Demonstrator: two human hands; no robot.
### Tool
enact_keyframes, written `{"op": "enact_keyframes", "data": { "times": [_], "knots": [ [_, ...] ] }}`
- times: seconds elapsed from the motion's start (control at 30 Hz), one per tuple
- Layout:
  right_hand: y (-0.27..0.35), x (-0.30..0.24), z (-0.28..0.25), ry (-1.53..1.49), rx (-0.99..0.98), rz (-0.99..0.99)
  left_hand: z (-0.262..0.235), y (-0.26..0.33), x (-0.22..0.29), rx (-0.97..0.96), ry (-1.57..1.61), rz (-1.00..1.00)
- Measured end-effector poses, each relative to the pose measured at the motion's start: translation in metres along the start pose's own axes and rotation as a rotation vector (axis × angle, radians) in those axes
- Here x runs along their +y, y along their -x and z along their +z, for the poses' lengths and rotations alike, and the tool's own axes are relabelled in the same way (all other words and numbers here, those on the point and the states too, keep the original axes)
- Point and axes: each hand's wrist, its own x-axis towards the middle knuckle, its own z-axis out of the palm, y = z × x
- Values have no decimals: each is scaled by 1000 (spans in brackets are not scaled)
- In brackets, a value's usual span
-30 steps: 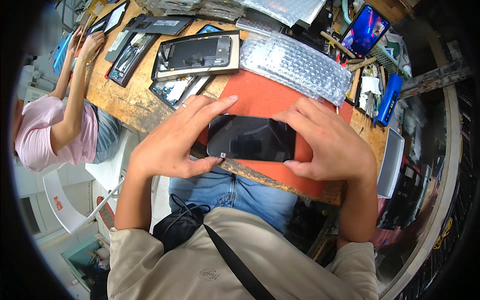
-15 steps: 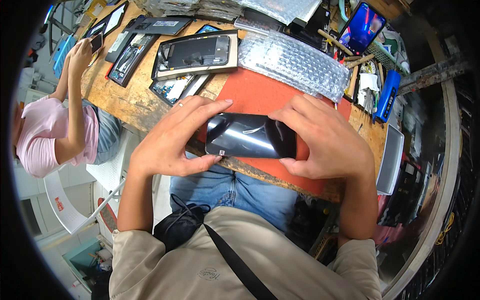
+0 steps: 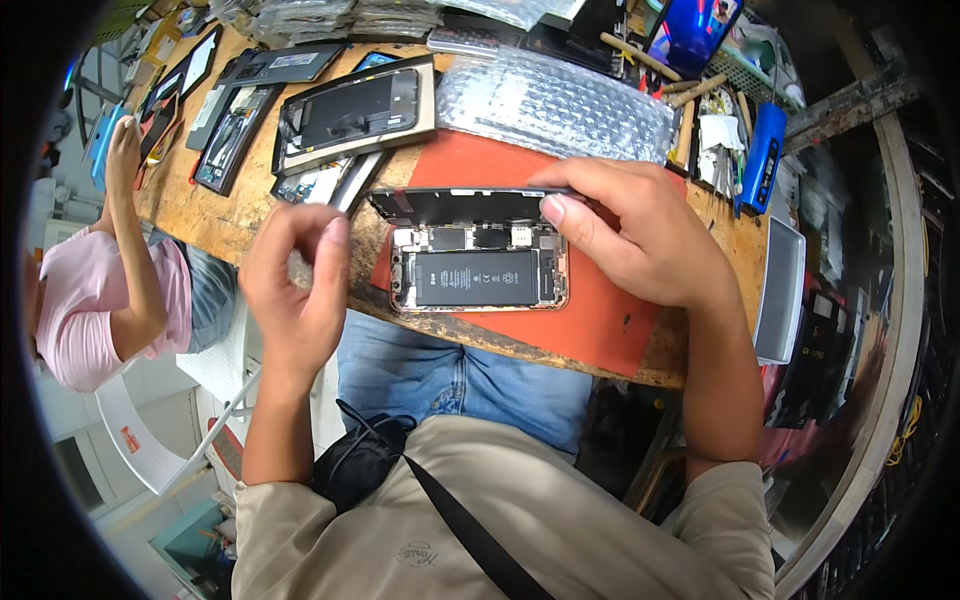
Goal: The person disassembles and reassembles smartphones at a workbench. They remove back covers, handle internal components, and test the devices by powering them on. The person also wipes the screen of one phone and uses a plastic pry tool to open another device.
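Observation:
An opened smartphone point(image 3: 478, 277) lies on the orange-red work mat point(image 3: 600, 330), its long side toward me. A dark battery and small boards show inside its frame. The phone's screen point(image 3: 470, 206) stands tilted up along the far edge, its dark inner side facing me. My right hand point(image 3: 625, 225) pinches the right end of that screen between thumb and fingers. Left of the phone, my left hand point(image 3: 298, 280) hovers apart from it, fingers loosely bent and thumb raised. It is slightly blurred, and nothing shows in it.
Bubble-wrapped packs point(image 3: 555, 105) lie beyond the mat. A boxed screen panel point(image 3: 350, 115) and opened devices point(image 3: 232, 140) are at the far left. A blue tool point(image 3: 762, 160) and a grey tray point(image 3: 780, 290) stand at right. A co-worker point(image 3: 120, 290) sits at left.
The phone was closed, with both hands holding its ends. Now its screen is lifted at the near side, showing the inside. My left hand has let go and moved left.

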Motion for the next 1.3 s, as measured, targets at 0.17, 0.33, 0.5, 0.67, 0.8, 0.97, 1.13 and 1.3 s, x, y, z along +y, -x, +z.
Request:
{"op": "enact_keyframes", "data": {
  "times": [0.17, 0.33, 0.5, 0.67, 0.8, 0.97, 1.13, 1.3],
  "knots": [
    [-2, 4, 9, 16, 78, -36, 9, 31, 22, -186, -232, 197],
    [-3, 7, 10, 42, 94, -82, 45, 35, 56, -380, -297, 283],
    [-3, 5, 10, 42, 114, -103, 53, 27, 62, -418, -423, 282],
    [-3, 5, 11, 47, 113, -95, 54, 24, 61, -457, -490, 285],
    [-1, 3, 9, 46, 98, -73, 54, 23, 58, -442, -431, 287],
    [-3, 1, 7, 51, 96, -78, 38, 23, 58, -401, -444, 307],
    [-4, -1, 7, 75, 102, -82, 30, 15, 43, -365, -477, 298],
    [-2, 3, 9, 82, 132, -122, 38, 13, 46, -418, -535, 326]
  ]
}}
